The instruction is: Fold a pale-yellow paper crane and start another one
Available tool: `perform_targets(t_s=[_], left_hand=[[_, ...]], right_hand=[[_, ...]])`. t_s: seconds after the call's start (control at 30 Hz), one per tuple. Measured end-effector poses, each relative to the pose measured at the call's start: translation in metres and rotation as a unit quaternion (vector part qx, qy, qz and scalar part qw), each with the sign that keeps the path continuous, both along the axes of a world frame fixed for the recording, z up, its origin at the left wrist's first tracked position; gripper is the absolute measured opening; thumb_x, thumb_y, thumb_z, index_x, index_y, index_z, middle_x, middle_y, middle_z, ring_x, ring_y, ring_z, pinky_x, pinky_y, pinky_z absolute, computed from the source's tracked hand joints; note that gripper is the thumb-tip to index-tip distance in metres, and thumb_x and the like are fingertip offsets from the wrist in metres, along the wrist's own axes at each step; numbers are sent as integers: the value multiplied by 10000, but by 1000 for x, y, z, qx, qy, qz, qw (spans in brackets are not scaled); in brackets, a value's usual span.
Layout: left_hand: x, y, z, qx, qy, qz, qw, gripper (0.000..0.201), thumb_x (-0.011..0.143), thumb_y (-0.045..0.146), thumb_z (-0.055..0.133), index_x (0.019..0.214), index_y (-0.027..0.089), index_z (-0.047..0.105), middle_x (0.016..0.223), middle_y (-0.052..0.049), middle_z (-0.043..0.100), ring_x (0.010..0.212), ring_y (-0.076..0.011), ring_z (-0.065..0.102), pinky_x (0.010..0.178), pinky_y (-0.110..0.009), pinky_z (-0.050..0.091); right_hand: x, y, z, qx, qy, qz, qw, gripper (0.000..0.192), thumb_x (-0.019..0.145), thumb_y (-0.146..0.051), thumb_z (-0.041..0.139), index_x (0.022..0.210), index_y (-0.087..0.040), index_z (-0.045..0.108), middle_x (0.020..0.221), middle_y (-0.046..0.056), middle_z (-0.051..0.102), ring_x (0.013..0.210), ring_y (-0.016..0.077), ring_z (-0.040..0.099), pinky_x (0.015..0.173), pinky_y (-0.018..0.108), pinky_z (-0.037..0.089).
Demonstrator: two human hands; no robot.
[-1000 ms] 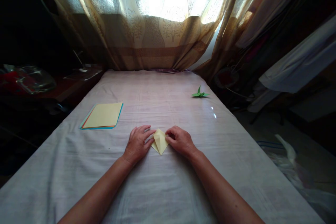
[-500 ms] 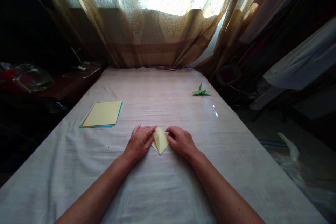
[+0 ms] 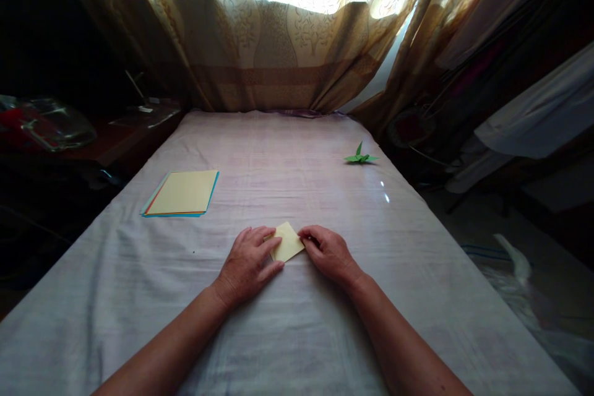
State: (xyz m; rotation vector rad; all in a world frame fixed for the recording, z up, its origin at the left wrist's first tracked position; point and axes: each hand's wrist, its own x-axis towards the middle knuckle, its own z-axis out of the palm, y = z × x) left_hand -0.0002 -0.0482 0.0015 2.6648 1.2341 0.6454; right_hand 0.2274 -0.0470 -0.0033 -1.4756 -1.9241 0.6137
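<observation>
A small folded piece of pale yellow origami paper (image 3: 288, 244) lies on the cloth in front of me, a plain square face up and one corner toward the far side. My left hand (image 3: 251, 261) rests at its left side, fingers outstretched and apart. Its forefinger lies across the paper and its thumb touches near the bottom corner. My right hand (image 3: 328, 250) is closed, with thumb and forefinger pinching the paper's right corner. Both hands cover parts of the paper's edges.
A stack of coloured square paper (image 3: 183, 193), yellow on top, lies to the left. A green folded paper crane (image 3: 361, 157) stands at the far right. Pale cloth (image 3: 278, 154) covers the table. Beyond it hangs a curtain (image 3: 278, 62).
The yellow paper, which showed a kite-like fold with a centre crease, now shows a plain square face. My left thumb has spread away from the fingers. The view has shifted slightly.
</observation>
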Motion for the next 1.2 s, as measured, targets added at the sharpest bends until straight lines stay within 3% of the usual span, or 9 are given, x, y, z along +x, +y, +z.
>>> perform_targets(t_s=[0.37, 0.57, 0.7, 0.9, 1.2], left_hand=[[-8, 25, 7, -20, 39, -49, 998, 200, 912, 272, 590, 1088, 242, 681, 1146, -44, 707, 1129, -242, 601, 1077, -498, 338], [-7, 16, 6, 7, 34, -50, 998, 209, 955, 250, 521, 1080, 240, 688, 1143, -30, 716, 1105, -242, 608, 1055, -474, 341], [-10, 8, 3, 8, 20, -44, 999, 218, 961, 243, 511, 1082, 249, 692, 1125, -28, 722, 1091, -223, 618, 1037, -450, 368], [-12, 3, 2, 26, 2, -40, 999, 209, 963, 246, 515, 1053, 249, 703, 1084, -10, 736, 1041, -219, 638, 1020, -450, 387], [-12, 1, 1, 19, -1, -34, 999, 216, 958, 247, 509, 1068, 227, 695, 1072, -35, 737, 1039, -221, 646, 1020, -448, 415]], right_hand=[[2, -3, -3, 35, -1, 51, 998, 252, 838, -126, 551, 989, -247, 711, 953, 25, 700, 832, 152, 652, 752, 258, 502], [2, 3, -1, 93, -99, 75, 988, 211, 848, -165, 605, 968, -277, 737, 936, 32, 663, 818, 147, 628, 723, 241, 495], [4, 9, 6, 119, -152, 103, 976, 152, 878, -222, 605, 931, -270, 739, 1030, 59, 639, 840, 157, 596, 745, 264, 488], [4, 22, 3, 107, -135, 125, 977, 137, 892, -257, 592, 871, -239, 726, 1066, 71, 636, 900, 178, 595, 831, 317, 486], [-10, 21, -3, 67, -50, 37, 996, 136, 859, -266, 610, 757, -226, 690, 944, 49, 681, 915, 191, 613, 870, 353, 447]])
